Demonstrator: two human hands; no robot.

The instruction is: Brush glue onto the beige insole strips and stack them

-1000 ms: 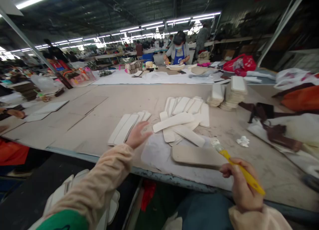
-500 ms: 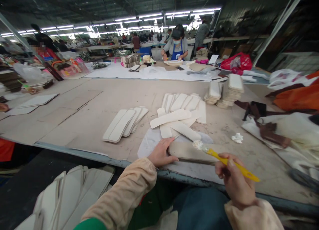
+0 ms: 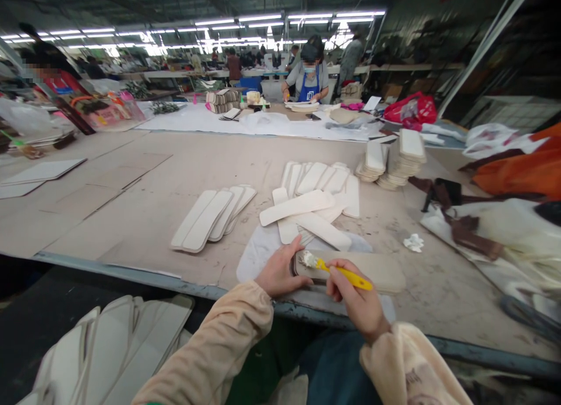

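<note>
My left hand is braced around the left end of a beige strip-shaped panel, thumb along the near edge and fingers at the far corner. The panel appears to lie on others like it. In my right hand is a brush with a yellow handle, its bristles thick with white paste. The bristle end rests on the panel's left end, close to my left fingers. Just behind, loose white strips lie crisscross on a whitish sheet.
Overlapping white panels lie to the left, and stacked ones stand at the back right. A crumpled white scrap sits to the right. More panels are below the table edge. Across the table, a person works.
My right hand has moved left with the brush, bringing the bristles down onto the panel's left end. My left hand stays at that end. The view has shifted slightly.
</note>
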